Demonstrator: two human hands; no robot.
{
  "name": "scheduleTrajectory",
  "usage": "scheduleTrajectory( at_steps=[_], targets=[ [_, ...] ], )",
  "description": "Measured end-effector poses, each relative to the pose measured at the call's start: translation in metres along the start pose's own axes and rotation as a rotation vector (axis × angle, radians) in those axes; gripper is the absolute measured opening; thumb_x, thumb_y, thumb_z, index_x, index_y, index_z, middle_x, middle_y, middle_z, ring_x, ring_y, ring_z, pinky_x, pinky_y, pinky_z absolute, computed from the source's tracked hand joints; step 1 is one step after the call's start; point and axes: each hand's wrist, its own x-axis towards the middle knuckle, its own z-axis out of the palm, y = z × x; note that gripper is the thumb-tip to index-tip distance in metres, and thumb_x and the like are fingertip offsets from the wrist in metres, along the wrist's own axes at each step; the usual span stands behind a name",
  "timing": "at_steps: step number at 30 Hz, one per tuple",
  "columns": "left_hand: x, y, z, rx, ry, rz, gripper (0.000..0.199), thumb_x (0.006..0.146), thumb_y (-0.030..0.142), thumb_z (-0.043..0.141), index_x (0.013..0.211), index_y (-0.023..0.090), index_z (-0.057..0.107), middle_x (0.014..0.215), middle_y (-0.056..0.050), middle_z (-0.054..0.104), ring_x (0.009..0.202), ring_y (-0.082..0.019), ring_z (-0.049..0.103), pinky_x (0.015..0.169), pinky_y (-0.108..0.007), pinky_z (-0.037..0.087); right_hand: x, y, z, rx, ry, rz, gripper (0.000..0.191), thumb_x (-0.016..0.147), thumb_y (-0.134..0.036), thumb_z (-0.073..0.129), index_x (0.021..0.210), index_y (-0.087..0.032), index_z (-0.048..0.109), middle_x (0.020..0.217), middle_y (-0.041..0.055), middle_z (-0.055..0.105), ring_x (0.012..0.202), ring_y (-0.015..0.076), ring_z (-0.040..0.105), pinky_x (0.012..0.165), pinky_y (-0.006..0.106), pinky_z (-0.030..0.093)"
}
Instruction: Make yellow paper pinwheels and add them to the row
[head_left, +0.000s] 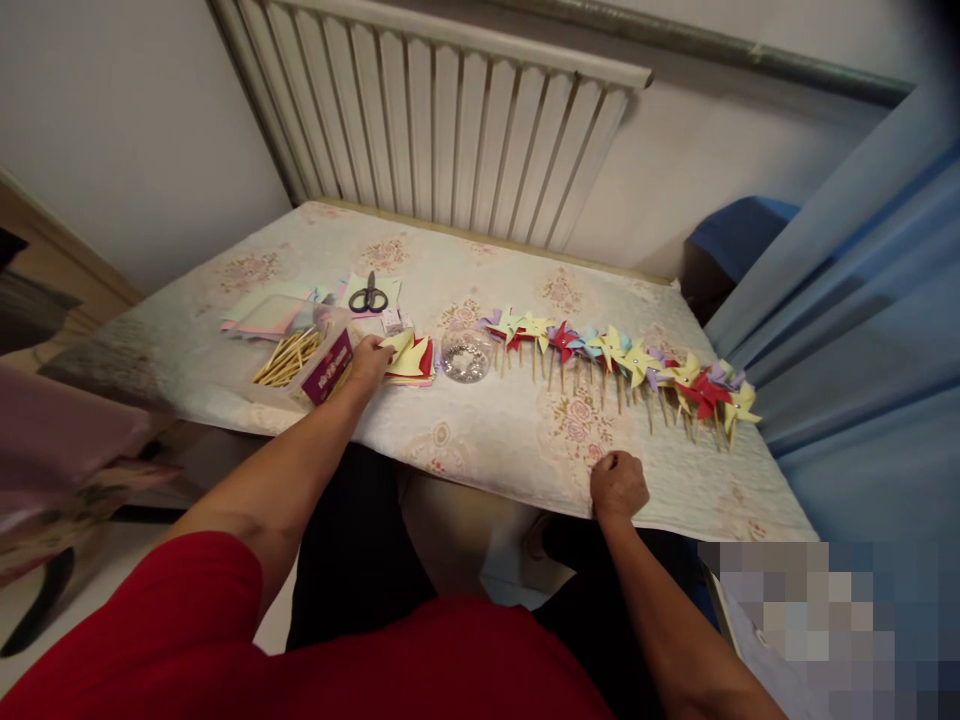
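Pinching yellow paper, the left hand is over the floral tablecloth near a radiator, the right hand fisted.

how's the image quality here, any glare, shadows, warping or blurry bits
In the head view: dim, uneven light, the tablecloth darkening toward its left end; small glints in the round clear container; apparent wide-angle stretch, with the radiator slats fanning outward; fine detail soft, lettering on the purple-fronted box hard to read; upper right corner dark, lower right pixelated.
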Motion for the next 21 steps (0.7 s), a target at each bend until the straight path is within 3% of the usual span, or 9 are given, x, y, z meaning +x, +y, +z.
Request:
scheduleTrajectory(
  at_steps=[16,21],
  targets=[
    [-0.003,0.028,-0.032,-0.199,0.116,0.151,0.010,0.068,0.020,0.058,0.076,0.021,0.053,0.059,0.005,0.046,0.053,-0.011,0.040,0.052,-0.023,0.032,0.000,0.003,0.004,0.031,-0.001,-0.019,0.020,0.093,-0.025,0.054,0.090,-0.015,0.071,0.089,0.0099,0.066,0.069,0.0176,0.055,0.056,0.031,0.021],
    [-0.025,0.039,-0.033,-0.175,0.149,0.262,0.008,0.071,0.018,0.058,0.078,0.020,0.053,0.064,0.004,0.048,0.057,-0.012,0.043,0.056,-0.025,0.035,0.000,0.001,0.001,0.009,-0.003,-0.021,0.020,0.093,-0.024,0.053,0.090,-0.016,0.071,0.089,0.0096,0.067,0.068,0.0177,0.055,0.056,0.031,0.019]
  ],
)
